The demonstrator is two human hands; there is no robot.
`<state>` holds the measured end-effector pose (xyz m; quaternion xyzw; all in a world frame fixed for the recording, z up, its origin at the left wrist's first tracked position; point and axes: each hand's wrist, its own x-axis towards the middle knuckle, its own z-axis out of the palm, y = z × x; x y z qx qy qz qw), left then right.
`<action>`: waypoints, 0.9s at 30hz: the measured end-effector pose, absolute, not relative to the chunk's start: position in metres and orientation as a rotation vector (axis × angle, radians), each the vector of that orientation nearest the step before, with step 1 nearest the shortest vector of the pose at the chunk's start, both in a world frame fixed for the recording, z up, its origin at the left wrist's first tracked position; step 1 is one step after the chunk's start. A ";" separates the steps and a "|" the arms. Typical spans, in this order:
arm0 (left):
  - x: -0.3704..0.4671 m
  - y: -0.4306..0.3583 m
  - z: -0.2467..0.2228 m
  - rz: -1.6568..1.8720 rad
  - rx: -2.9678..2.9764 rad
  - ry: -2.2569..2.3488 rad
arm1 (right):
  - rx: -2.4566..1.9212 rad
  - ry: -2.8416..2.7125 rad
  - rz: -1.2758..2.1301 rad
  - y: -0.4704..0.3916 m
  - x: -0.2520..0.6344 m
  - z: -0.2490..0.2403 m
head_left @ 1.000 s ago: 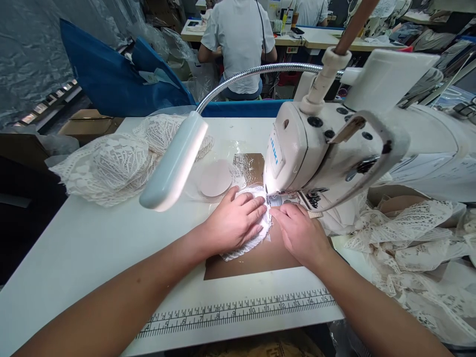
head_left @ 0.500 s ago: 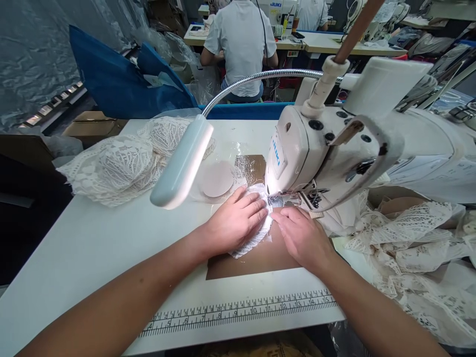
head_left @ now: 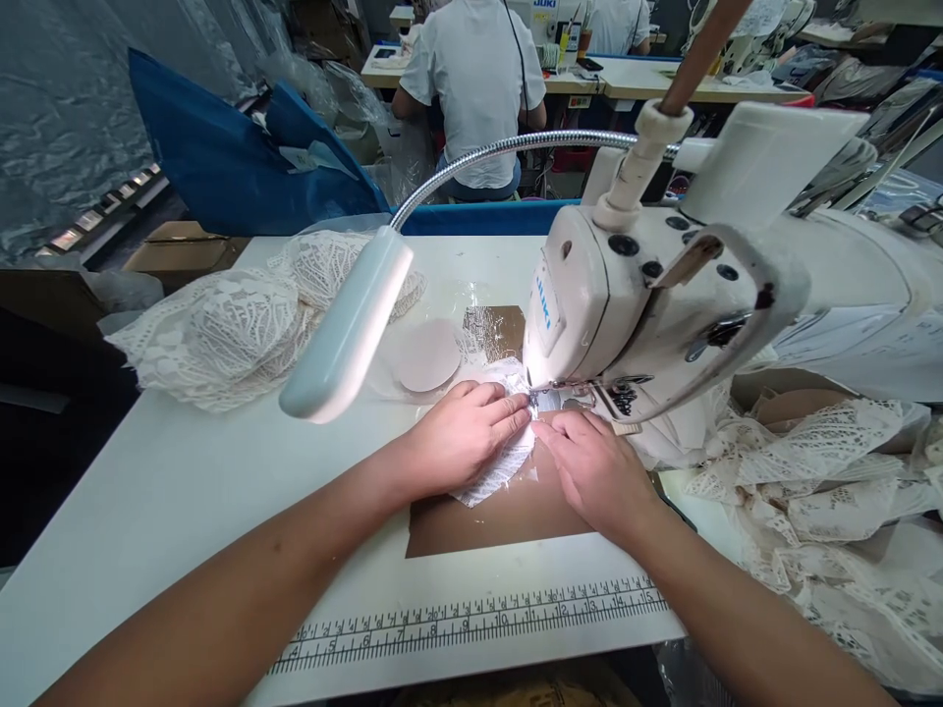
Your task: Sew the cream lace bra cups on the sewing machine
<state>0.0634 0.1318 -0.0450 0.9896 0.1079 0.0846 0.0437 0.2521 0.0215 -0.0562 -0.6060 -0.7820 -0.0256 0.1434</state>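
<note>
A white lace piece [head_left: 508, 460] lies partly under the needle area of a white sewing machine [head_left: 575, 295]. My left hand [head_left: 468, 432] rests flat on the lace, fingers stretched toward the needle. Just right of the needle area, my right hand [head_left: 593, 471] has its fingers curled together at the lace's right edge; whatever is between the fingertips is too small to make out. Beneath both is a brown sheet [head_left: 471, 530] on the white table. A round pale disc [head_left: 428, 355] under clear plastic lies beyond my left hand.
A lamp [head_left: 346, 324] on a bent metal neck hangs over the table's left part. Lace heaps lie at the left [head_left: 236, 324] and right [head_left: 832, 511]. A printed ruler [head_left: 471, 628] runs along the front edge. Beyond the table, a person in a white shirt [head_left: 478, 88] sits facing away.
The lace has shifted slightly away from me, toward the needle area. My left hand has moved a little with it, its fingers a bit less spread. My right hand has barely moved.
</note>
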 end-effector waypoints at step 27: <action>0.052 0.125 -0.033 0.278 2.898 0.421 | -1.755 -2.215 -0.009 0.020 0.258 -0.060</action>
